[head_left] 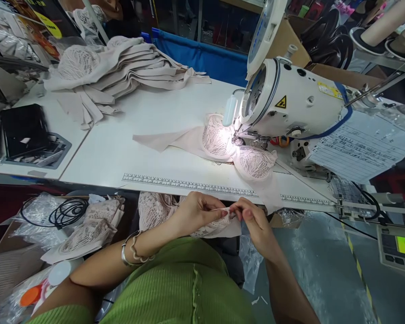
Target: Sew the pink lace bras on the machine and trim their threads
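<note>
Both my hands are closed on the edge of a pale lace bra (205,230) over my lap, just off the table's front edge. Its lace cup lies to the left, partly behind my left forearm. My left hand (200,213) pinches the edge between thumb and fingers, and my right hand (254,225) pinches it close by. What lies between the fingertips is too small to make out. Another lace bra (254,163) rests under the lit needle of the sewing machine (290,99), one band stretched left, the other hanging over the front edge.
A stack of bra pieces (118,67) lies at the table's back left. A printed ruler (189,184) runs along the front edge. A black tray (27,135) sits far left. Below stands a box with plastic, a coiled cable (69,212) and lace pieces (91,227). Paper (364,144) hangs right.
</note>
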